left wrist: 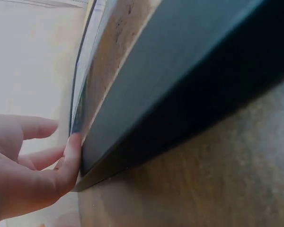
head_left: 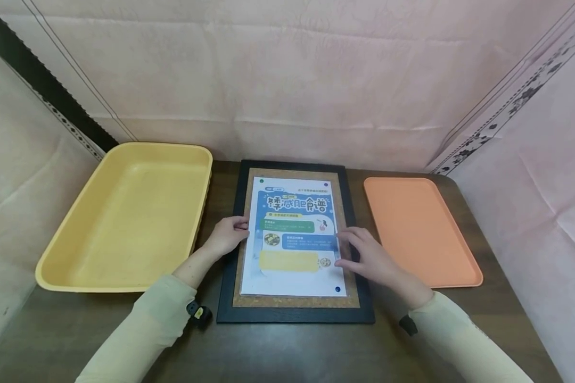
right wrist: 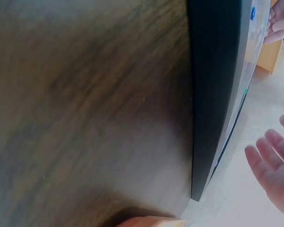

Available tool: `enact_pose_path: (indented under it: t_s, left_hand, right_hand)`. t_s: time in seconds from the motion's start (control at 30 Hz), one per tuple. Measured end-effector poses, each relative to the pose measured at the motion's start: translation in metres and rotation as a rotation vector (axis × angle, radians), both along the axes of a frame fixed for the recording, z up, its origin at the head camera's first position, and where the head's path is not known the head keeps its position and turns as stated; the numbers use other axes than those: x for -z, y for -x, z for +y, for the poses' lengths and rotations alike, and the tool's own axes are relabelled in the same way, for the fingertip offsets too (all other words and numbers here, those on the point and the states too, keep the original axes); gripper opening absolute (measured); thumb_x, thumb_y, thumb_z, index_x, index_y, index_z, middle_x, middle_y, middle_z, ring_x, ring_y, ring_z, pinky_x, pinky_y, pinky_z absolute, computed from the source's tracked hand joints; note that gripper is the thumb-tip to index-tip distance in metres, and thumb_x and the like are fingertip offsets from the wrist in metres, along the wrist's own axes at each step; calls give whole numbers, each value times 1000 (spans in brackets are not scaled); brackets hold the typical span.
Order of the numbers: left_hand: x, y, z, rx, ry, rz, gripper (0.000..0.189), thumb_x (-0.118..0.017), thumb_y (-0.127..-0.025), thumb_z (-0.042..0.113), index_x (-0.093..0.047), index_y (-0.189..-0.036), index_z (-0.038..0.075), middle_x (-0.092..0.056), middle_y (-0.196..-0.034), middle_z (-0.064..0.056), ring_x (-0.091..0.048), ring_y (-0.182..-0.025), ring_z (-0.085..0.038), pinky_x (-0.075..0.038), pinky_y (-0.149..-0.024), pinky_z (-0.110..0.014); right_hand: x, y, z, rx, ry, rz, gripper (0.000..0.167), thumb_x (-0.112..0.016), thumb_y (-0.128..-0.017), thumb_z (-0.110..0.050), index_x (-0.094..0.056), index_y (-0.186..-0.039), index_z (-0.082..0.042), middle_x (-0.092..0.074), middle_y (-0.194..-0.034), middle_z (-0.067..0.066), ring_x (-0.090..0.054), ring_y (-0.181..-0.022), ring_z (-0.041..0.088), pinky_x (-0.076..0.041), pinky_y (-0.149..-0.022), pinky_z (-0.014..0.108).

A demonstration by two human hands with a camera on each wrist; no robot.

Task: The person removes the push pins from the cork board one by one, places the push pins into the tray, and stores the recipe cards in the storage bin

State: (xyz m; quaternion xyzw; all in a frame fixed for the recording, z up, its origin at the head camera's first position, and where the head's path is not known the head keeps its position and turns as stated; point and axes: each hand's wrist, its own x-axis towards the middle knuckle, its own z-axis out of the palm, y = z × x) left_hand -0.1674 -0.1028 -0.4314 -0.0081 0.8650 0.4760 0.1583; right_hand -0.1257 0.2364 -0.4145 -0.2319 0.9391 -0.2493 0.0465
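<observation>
A black-framed cork board (head_left: pixel 295 314) lies on the table with a printed sheet (head_left: pixel 289 279) on it, blue and white with Chinese lettering. Push pins show at three of the sheet's corners: green (head_left: pixel 261 181) at upper left, purple (head_left: pixel 326 184) at upper right, blue (head_left: pixel 337 289) at lower right. My left hand (head_left: pixel 228 234) is at the board's left side, fingertips right at the sheet's left edge; a fingertip (left wrist: pixel 73 146) meets the board's side in the left wrist view. Over the right edge, my right hand (head_left: pixel 371 255) spreads its thumb and fingers, holding nothing.
A large yellow tray (head_left: pixel 124 223) stands to the left of the board. On the right lies a flat orange tray (head_left: pixel 421 229). A pale cloth backdrop (head_left: pixel 278 80) rises behind the dark wooden table (head_left: pixel 287 351) and along both sides.
</observation>
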Motion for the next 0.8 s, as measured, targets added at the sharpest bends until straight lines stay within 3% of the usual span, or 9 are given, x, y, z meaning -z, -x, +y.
enact_pose_path:
  t_s: [0.13,0.27,0.57,0.8]
  left_hand:
    - [2,-5,0,-29,-27,12,49,-55,-90,5,-43,-137,-3,-57,-116,-22,-60,-102,-29,-53,-87,-38]
    - [5,-9,0,-56,-70,26,49,-57,-88,2,-44,-136,-3,-57,-114,-22,-62,-100,-28,-55,-83,-34]
    - [8,-10,-2,-64,-94,18,48,-58,-88,1,-46,-135,-3,-57,-113,-21,-62,-97,-26,-56,-81,-32]
    - [9,-9,-3,-64,-102,16,48,-57,-88,0,-46,-135,-3,-56,-112,-21,-61,-97,-26,-56,-80,-31]
  right_hand:
    - [2,0,-1,7,76,-95,53,-74,-79,-32,-58,-124,-11,-61,-108,2,-57,-95,18,-53,-80,34]
    - [7,-3,-1,-11,158,-232,44,-74,-79,-30,-62,-117,-11,-60,-84,-2,-55,-72,12,-48,-62,21]
    - [17,-8,1,-131,120,-359,28,-73,-80,-32,-68,-103,-16,-60,-74,-6,-55,-63,10,-45,-58,18]
    - [12,-13,-6,-190,-5,-367,13,-72,-81,-27,-69,-91,-20,-59,-71,-10,-56,-62,6,-49,-59,19]
